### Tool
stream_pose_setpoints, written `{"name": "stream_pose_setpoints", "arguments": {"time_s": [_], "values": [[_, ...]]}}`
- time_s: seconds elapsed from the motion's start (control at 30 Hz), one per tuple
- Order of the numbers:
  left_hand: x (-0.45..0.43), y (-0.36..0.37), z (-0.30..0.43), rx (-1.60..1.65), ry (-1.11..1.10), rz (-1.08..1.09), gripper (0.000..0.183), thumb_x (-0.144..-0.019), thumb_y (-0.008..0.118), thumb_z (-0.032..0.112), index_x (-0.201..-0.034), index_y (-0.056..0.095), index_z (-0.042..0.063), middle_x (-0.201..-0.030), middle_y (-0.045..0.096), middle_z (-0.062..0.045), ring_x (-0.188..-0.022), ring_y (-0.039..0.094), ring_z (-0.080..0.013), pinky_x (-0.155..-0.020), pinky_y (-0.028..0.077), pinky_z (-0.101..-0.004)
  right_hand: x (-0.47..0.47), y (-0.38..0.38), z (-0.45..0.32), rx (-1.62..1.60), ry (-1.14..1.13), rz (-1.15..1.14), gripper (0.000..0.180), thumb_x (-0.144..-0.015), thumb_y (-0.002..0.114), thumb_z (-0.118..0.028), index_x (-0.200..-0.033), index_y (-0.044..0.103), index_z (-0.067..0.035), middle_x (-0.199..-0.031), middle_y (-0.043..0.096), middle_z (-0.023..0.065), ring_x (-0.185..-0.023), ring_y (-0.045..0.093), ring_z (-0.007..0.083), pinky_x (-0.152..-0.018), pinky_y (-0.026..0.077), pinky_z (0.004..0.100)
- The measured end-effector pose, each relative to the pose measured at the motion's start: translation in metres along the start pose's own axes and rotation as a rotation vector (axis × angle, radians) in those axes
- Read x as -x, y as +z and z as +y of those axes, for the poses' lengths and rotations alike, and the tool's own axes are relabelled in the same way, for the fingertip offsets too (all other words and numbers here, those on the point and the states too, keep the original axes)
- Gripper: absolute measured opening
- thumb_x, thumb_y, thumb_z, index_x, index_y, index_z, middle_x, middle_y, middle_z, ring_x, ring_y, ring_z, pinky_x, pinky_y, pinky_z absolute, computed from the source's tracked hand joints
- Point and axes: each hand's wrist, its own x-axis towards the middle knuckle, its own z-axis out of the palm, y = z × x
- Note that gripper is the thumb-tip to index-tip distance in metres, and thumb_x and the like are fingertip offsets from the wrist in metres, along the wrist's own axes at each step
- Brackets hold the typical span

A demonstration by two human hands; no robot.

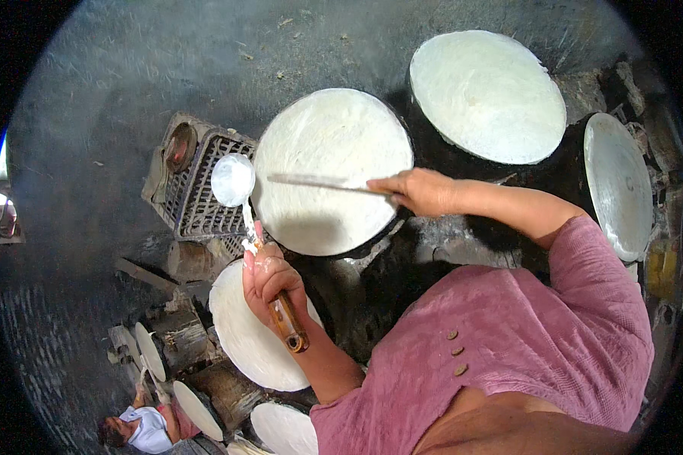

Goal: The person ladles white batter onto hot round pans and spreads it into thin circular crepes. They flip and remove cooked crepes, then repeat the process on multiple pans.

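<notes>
My left hand (272, 278) grips a ladle (233, 181) by its brown handle. The ladle's bowl is coated white, and white batter clings to its shaft and my fingers. A long, thin, flat spreader (324, 183) is in my right hand (424, 190), lying across a round griddle (341, 131) covered by a pale, creamy white layer. I cannot tell whether the blade touches that layer all along. Below my left hand and forearm, partly hidden by them, is another white-covered griddle (245, 341).
A third white-covered griddle (486, 96) stands at the upper right, beside a bare-looking metal pan (620, 187). Left of the middle griddle is a plastic crate (205, 199) with a round dish (181, 147) on it. Another person (145, 426) works among more griddles (199, 409) at lower left.
</notes>
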Motion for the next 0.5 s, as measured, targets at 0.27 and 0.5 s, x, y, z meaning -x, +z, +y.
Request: {"name": "stream_pose_setpoints", "arguments": {"time_s": [0.27, 0.5], "values": [[0.025, -0.003, 0.001, -0.052, 0.004, -0.008, 0.046, -0.099, 0.034, 0.026, -0.127, 0.026, -0.010, -0.071, 0.037, -0.003, -0.044, 0.039, -0.0091, -0.039, 0.042, -0.0223, 0.002, -0.010, -0.006, 0.257, -0.024, -0.028, 0.050, -0.090, 0.051, -0.014, -0.138, 0.038, -0.020, -0.091, 0.062, 0.0199, -0.084, 0.064, 0.0314, -0.073, 0.053, 0.0425], [0.062, -0.004, 0.002, -0.072, -0.037, -0.009, 0.045, -0.098, 0.038, 0.015, -0.135, 0.025, -0.006, -0.069, 0.036, -0.001, -0.045, 0.036, -0.0055, -0.037, 0.038, -0.0197, -0.022, -0.010, -0.024, 0.186, 0.182, -0.017, 0.055, -0.085, 0.050, -0.007, -0.137, 0.039, -0.021, -0.101, 0.064, 0.0182, -0.089, 0.063, 0.0329, -0.078, 0.050, 0.0426]]}}
